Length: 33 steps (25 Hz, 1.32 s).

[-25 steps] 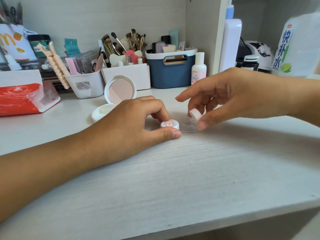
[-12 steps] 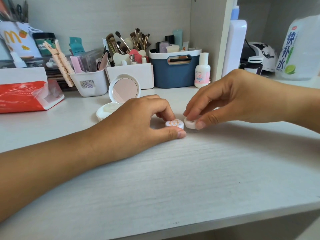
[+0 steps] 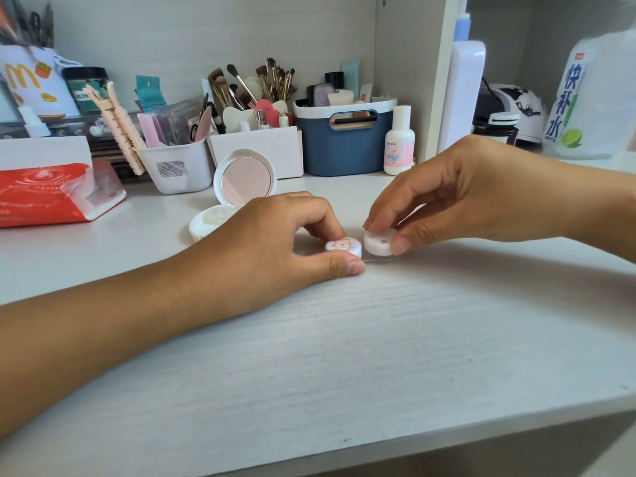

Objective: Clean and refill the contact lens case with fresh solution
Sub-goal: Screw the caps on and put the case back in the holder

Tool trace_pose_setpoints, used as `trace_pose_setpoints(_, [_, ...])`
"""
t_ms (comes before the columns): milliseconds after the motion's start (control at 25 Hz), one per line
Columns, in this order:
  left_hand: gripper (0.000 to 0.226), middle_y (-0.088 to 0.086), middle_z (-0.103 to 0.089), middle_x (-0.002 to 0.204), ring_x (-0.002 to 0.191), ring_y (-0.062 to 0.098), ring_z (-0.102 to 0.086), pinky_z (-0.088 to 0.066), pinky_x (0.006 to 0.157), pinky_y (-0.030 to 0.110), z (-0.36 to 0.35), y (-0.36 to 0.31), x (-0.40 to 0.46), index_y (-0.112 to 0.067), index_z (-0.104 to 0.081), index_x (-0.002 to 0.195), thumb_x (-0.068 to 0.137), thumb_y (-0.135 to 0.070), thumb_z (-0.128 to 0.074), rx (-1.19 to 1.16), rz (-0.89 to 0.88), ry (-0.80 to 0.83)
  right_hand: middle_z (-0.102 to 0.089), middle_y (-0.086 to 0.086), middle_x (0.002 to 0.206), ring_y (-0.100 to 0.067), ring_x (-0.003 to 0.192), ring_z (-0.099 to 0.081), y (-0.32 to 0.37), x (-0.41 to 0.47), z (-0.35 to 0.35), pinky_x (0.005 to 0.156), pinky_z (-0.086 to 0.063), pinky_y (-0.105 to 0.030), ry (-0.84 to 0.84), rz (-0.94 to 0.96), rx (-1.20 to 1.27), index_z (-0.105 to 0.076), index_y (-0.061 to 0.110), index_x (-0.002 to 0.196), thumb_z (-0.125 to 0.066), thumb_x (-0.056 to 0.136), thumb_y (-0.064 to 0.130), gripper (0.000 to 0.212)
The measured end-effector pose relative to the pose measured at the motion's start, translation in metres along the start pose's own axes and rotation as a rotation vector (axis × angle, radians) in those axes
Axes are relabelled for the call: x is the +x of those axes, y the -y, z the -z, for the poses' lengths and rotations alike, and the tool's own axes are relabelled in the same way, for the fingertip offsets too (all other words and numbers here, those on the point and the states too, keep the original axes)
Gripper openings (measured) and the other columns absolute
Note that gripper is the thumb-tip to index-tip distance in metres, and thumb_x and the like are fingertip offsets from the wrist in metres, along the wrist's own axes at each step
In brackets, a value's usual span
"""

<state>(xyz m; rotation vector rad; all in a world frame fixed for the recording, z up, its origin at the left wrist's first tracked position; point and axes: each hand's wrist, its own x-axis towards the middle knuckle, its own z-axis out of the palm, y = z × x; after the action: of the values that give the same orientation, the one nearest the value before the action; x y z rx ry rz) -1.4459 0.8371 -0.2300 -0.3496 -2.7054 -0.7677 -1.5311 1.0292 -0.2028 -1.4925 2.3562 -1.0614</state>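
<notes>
A small contact lens case lies on the white desk (image 3: 378, 339) between my hands. Its left cap (image 3: 343, 247) is white with an orange cartoon print, and my left hand (image 3: 275, 242) pinches that side between thumb and finger, holding it down. My right hand (image 3: 457, 194) grips the plain white right cap (image 3: 378, 243) with fingertips on top and thumb at the front; the cap sits over the clear right well. A small white and pink solution bottle (image 3: 399, 142) stands upright at the back, beside the shelf divider.
An open white compact with a round mirror (image 3: 244, 180) sits just behind my left hand. Behind stand a blue caddy (image 3: 340, 142), white brush holders (image 3: 256, 149), a red and white tissue pack (image 3: 51, 191), and a large drink bottle (image 3: 595, 101) at far right.
My right hand has brought the white cap down from a tilted, lifted position onto the clear right well of the case. My left hand has kept its hold on the printed side.
</notes>
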Motion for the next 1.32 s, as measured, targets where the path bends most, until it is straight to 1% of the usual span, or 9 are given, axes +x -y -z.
trace_pose_setpoints(240, [0.039, -0.016, -0.066, 0.085, 0.087, -0.012, -0.052, -0.037, 0.072, 0.001, -0.001, 0.001, 0.000, -0.026, -0.067, 0.080, 0.056, -0.056, -0.061, -0.013, -0.003, -0.010, -0.075, 0.003, 0.093, -0.006, 0.086, -0.069, -0.003, 0.001, -0.001, 0.085, -0.053, -0.021, 0.023, -0.019, -0.048, -0.074, 0.020, 0.091, -0.074, 0.054, 0.036, 0.040])
trace_pose_setpoints(360, [0.039, -0.016, -0.066, 0.085, 0.087, -0.012, -0.052, -0.037, 0.072, 0.000, -0.001, 0.001, 0.000, -0.026, -0.068, 0.080, 0.056, -0.056, -0.061, -0.014, -0.001, -0.012, -0.071, 0.004, 0.086, -0.008, 0.077, -0.064, -0.001, 0.002, -0.008, 0.078, -0.052, -0.026, -0.010, 0.039, -0.203, -0.074, 0.021, 0.088, -0.071, 0.053, 0.047, 0.043])
trace_pose_setpoints(640, [0.038, -0.016, -0.067, 0.085, 0.086, -0.013, -0.052, -0.036, 0.071, 0.000, 0.000, 0.001, 0.000, -0.027, -0.067, 0.079, 0.056, -0.056, -0.062, -0.018, 0.010, -0.006, -0.072, 0.004, 0.098, -0.011, 0.090, -0.067, -0.009, 0.004, -0.004, 0.088, -0.053, -0.025, 0.058, 0.007, -0.016, -0.072, 0.020, 0.097, -0.074, 0.060, 0.020, 0.038])
trace_pose_setpoints(800, [0.038, -0.016, -0.067, 0.085, 0.086, -0.013, -0.052, -0.037, 0.071, 0.000, 0.000, 0.002, 0.001, -0.027, -0.067, 0.079, 0.055, -0.056, -0.062, -0.021, 0.012, -0.006, -0.074, -0.001, 0.096, -0.014, 0.092, -0.069, -0.009, 0.004, 0.000, 0.087, -0.052, -0.021, 0.071, -0.016, 0.033, -0.075, 0.016, 0.089, -0.077, 0.057, 0.021, 0.033])
trace_pose_setpoints(920, [0.039, -0.016, -0.067, 0.084, 0.085, -0.013, -0.052, -0.037, 0.071, 0.000, 0.000, 0.002, 0.001, -0.027, -0.068, 0.079, 0.055, -0.057, -0.062, -0.021, 0.010, -0.003, -0.076, 0.004, 0.087, -0.008, 0.081, -0.070, -0.005, 0.004, 0.000, 0.080, -0.053, -0.016, 0.041, -0.018, 0.006, -0.076, 0.021, 0.083, -0.076, 0.055, 0.028, 0.028])
trace_pose_setpoints(1040, [0.040, -0.017, -0.067, 0.083, 0.085, -0.015, -0.051, -0.035, 0.070, -0.001, 0.000, 0.001, 0.001, -0.027, -0.067, 0.079, 0.054, -0.058, -0.061, -0.021, 0.014, -0.003, -0.069, 0.007, 0.072, -0.004, 0.064, -0.061, -0.002, 0.005, -0.008, 0.067, -0.051, -0.019, -0.010, 0.009, -0.195, -0.072, 0.025, 0.087, -0.071, 0.051, 0.047, 0.042])
trace_pose_setpoints(1160, [0.038, -0.016, -0.067, 0.084, 0.087, -0.012, -0.052, -0.036, 0.071, 0.000, 0.000, 0.001, 0.001, -0.027, -0.068, 0.079, 0.056, -0.056, -0.062, -0.021, 0.012, -0.002, -0.068, 0.011, 0.088, 0.000, 0.084, -0.060, -0.002, 0.004, -0.007, 0.079, -0.049, -0.020, 0.006, 0.015, -0.221, -0.064, 0.032, 0.100, -0.067, 0.049, 0.055, 0.056])
trace_pose_setpoints(1240, [0.039, -0.016, -0.067, 0.085, 0.087, -0.011, -0.053, -0.037, 0.072, 0.001, 0.000, 0.002, 0.001, -0.026, -0.068, 0.079, 0.056, -0.056, -0.062, -0.020, 0.008, 0.001, -0.069, 0.011, 0.107, 0.004, 0.101, -0.060, -0.004, 0.004, -0.002, 0.088, -0.049, -0.016, 0.083, 0.007, -0.066, -0.059, 0.033, 0.111, -0.072, 0.056, 0.041, 0.057])
trace_pose_setpoints(1320, [0.039, -0.016, -0.067, 0.085, 0.087, -0.011, -0.053, -0.037, 0.072, 0.001, 0.000, 0.002, 0.002, -0.026, -0.068, 0.079, 0.056, -0.057, -0.062, -0.014, 0.006, 0.001, -0.070, 0.007, 0.109, -0.001, 0.102, -0.063, -0.007, 0.003, 0.001, 0.087, -0.051, -0.017, 0.134, -0.028, 0.043, -0.058, 0.029, 0.114, -0.073, 0.059, 0.023, 0.058])
